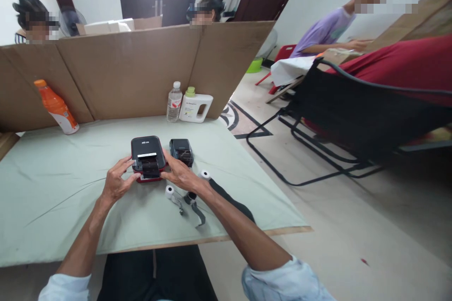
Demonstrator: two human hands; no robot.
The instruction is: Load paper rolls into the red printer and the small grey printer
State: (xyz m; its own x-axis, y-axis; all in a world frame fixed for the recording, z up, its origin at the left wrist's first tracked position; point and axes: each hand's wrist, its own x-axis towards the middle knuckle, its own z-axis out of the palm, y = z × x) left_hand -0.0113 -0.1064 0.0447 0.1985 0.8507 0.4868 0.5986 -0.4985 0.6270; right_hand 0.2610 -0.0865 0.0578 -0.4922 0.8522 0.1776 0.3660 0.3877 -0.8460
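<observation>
A small black-and-red label printer [145,144] sits on the table in front of me. A glossy black strip [151,168] lies across its front opening, below a white label edge. My left hand [119,179] grips the printer's left side, thumb at the lower front corner. Around the right side, my right hand [179,171] holds it with bent fingers. Just right of it stands a second, dark device [181,149], partly behind my right hand. Near my right wrist lie a small white-cored roll [170,191], another such roll [205,175] and a dark roll with its strip unwound [196,214].
A tall cardboard panel [134,70] closes the back of the green-covered table [63,207]. Before it stand an orange bottle [56,106], a water bottle [174,103] and a white jug [190,109]. Other people sit beyond. A black folding chair [353,108] is at right.
</observation>
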